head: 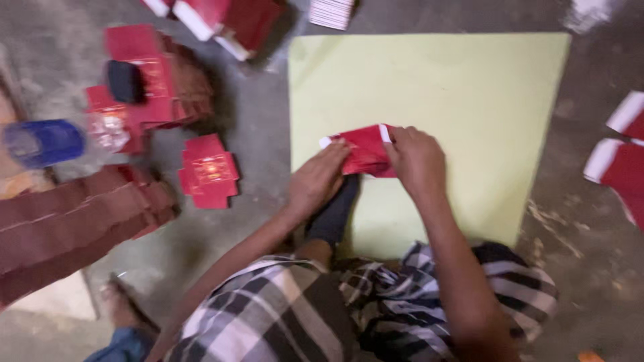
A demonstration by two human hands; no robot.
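Fingers (335,155) of the left hand (315,184) and the right hand (416,159) pinch a red paper piece (365,153) from both ends, closed on its edges, at frame centre over a pale green sheet (469,100). Piece: thin card, judged light, bendable, easily creased; best held at the white-edged ends. Lower frame: checked cloth (282,315) over the knees. Left of centre: one flat red cutout (208,172) on the grey floor (261,114). Upper left: stacked red cutouts (157,87), blue cap (43,142). Right edge: further red-and-white pieces (620,161).
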